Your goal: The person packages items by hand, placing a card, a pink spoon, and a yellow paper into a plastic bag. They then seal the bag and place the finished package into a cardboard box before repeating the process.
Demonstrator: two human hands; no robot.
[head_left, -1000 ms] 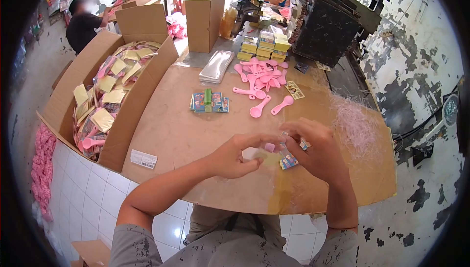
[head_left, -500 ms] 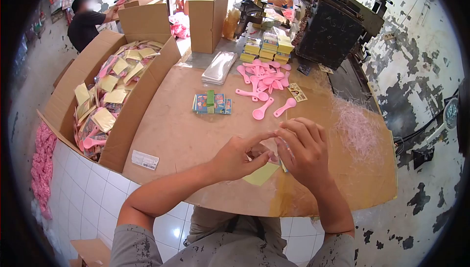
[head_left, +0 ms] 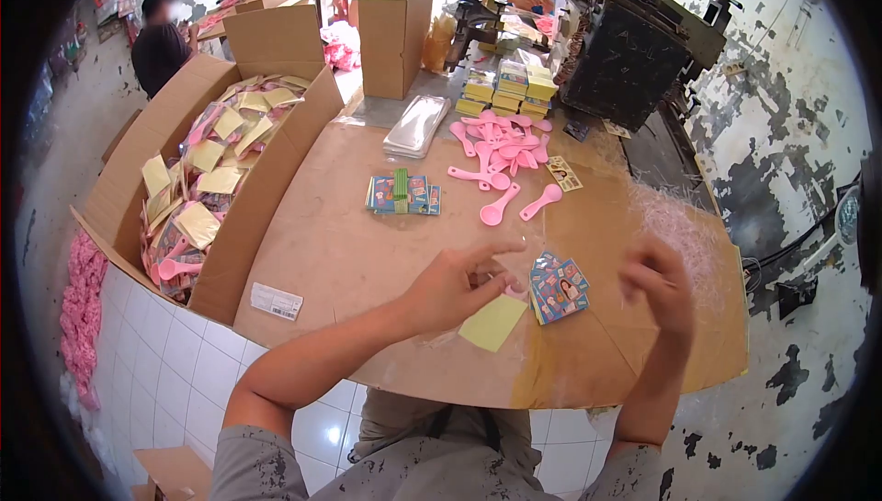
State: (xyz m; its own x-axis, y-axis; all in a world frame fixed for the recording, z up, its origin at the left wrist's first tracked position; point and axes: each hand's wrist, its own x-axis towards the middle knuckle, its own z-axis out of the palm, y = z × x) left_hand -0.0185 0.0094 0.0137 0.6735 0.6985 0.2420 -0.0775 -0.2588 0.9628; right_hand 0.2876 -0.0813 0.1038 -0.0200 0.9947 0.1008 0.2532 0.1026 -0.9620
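Yellow card (head_left: 494,324) in clear, glossy bag (head_left: 447,338), laid on brown cardboard (head_left: 340,271), long axis 7 to 1 o'clock.
The bag's upper end is pinched by the left hand (head_left: 457,290). From the card, blue printed cards (head_left: 558,290) are fanned at 2 o'clock; the blurred right hand (head_left: 656,282), grip unclear, is held nearer 3; smooth pink spoons (head_left: 501,147) are heaped at 12.

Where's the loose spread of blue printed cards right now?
In the head view, the blue printed cards lie between the left hand and right hand, just right of the flat yellow-green card.
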